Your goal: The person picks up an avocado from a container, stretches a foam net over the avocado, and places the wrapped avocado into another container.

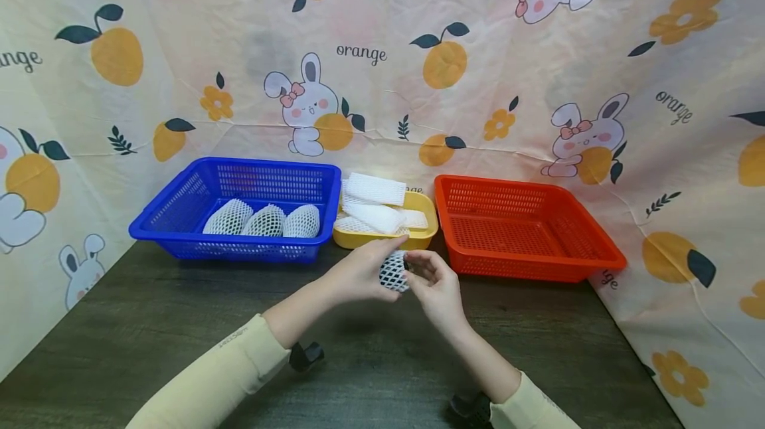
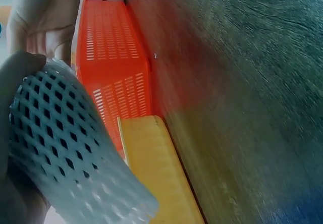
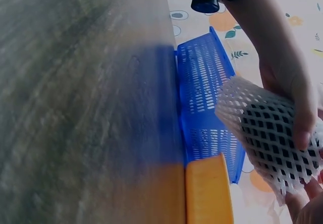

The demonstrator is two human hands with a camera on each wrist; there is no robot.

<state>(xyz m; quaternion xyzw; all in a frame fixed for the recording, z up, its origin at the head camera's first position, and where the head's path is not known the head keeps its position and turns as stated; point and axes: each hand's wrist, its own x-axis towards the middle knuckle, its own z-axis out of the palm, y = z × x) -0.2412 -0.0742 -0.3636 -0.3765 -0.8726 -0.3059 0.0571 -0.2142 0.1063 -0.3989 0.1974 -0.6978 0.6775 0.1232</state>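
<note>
Above the table, in front of the yellow basket, both hands meet at a white foam net sleeve (image 1: 393, 272) with something dark inside it. My left hand (image 1: 362, 273) grips the sleeve round its middle, the thumb along its side in the right wrist view. My right hand (image 1: 441, 291) pinches the sleeve's right end with its fingertips. Close up in the left wrist view, the netting (image 2: 60, 128) is stretched over the dark content and its other end hangs loose and narrower. What the dark thing is stays hidden under the mesh.
On the left stands a blue basket (image 1: 239, 247) holding three netted items (image 1: 264, 221). The yellow basket (image 1: 425, 238) at the back middle holds several flat white foam sleeves (image 1: 376, 190). A red basket (image 1: 526, 268) stands to its right, against the printed cloth (image 1: 382, 103).
</note>
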